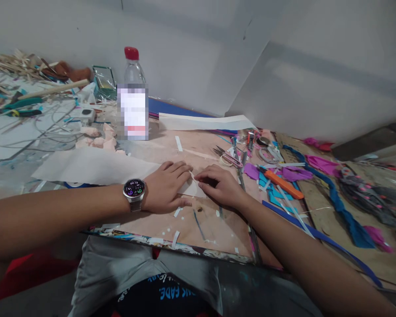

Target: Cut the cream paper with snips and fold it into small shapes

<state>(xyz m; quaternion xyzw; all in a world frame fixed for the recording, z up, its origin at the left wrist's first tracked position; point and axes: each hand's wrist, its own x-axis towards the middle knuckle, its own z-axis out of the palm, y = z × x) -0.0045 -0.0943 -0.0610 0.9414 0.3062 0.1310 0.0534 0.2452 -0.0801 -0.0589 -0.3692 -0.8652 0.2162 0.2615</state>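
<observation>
A long white paper strip [95, 165] lies across the wooden board [171, 149] in front of me. My left hand [168, 185], with a smartwatch [133, 188] on its wrist, rests palm down on the strip, fingers stretched out and thumb apart. At the strip's right end, my right hand [221, 184] has its thumb and fingers brought together on the paper's tip. The two hands nearly meet there. Part of the strip is hidden under my left hand.
Behind stand a red-capped bottle [135, 72] and another white paper strip [204, 122]. To the right lie scissors [229, 156], an orange utility knife [284, 184] and coloured scraps. Pliers [20, 105], a cable and thin wood sticks [16, 64] crowd the left.
</observation>
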